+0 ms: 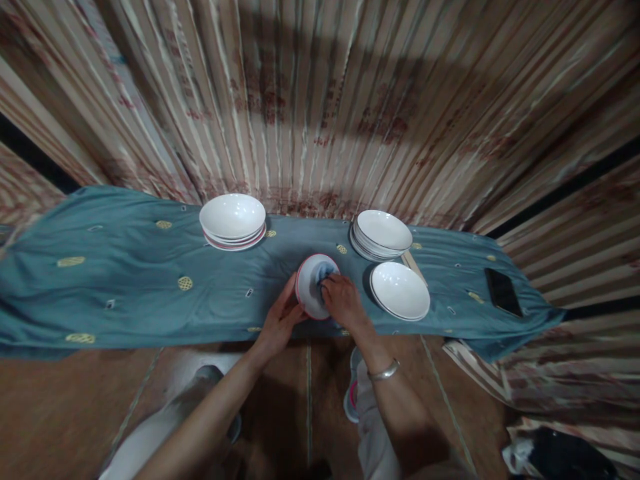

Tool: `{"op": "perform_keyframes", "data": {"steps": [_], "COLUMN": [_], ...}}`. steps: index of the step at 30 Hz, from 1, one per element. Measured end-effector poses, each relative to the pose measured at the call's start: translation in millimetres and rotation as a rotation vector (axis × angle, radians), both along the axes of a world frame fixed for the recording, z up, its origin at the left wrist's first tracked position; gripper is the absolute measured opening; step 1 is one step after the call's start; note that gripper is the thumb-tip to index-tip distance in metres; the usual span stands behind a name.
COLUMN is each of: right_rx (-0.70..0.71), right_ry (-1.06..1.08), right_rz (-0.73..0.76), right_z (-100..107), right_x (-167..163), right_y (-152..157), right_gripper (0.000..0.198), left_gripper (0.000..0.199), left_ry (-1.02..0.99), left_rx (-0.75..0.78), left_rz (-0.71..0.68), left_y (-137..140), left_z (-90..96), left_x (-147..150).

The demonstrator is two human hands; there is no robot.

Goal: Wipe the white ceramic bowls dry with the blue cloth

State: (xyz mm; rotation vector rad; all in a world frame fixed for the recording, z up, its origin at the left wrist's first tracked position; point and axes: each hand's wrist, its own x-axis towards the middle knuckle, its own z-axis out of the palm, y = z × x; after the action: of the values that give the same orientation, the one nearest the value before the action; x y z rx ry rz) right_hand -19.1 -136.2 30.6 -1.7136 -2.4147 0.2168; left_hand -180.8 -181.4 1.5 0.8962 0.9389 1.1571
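Note:
A white bowl with a red rim (pixel 306 288) is at the front middle of the cloth-covered table, tilted a little. My left hand (pixel 280 317) grips its left edge, thumb along the near side. My right hand (pixel 345 300) is closed on a bunched bluish cloth (pixel 326 271), pressed against the bowl's surface. Just right of that hand are nested white bowls (pixel 400 291). Behind them stands a taller stack of white bowls with a dark rim (pixel 384 230). Another stack of white bowls, some red-rimmed (pixel 233 217), sits at the back left.
A teal patterned cloth (pixel 140 267) covers the long, narrow table. A black phone (pixel 503 291) lies near its right end. A pale wooden strip (pixel 414 265) shows beside the right stacks. Pleated curtains (pixel 310 100) hang behind. A dark bag (pixel 565 453) is on the floor at right.

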Motion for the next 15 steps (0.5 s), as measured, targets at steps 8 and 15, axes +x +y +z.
{"op": "perform_keyframes", "data": {"steps": [8,15], "right_rx": [-0.294,-0.467], "right_ry": [0.210,0.661], "right_rz": [0.129,0.254], "right_z": [-2,-9], "right_x": [8,7], "right_y": [4,6], "right_gripper": [0.028,0.027], "left_gripper": [0.077,0.080], "left_ry": [-0.011,-0.015], "left_rx": [-0.016,-0.025], "left_rz": [0.003,-0.007], "left_y": [0,1], "left_z": [4.0,2.3], "left_x": [1,0]}}
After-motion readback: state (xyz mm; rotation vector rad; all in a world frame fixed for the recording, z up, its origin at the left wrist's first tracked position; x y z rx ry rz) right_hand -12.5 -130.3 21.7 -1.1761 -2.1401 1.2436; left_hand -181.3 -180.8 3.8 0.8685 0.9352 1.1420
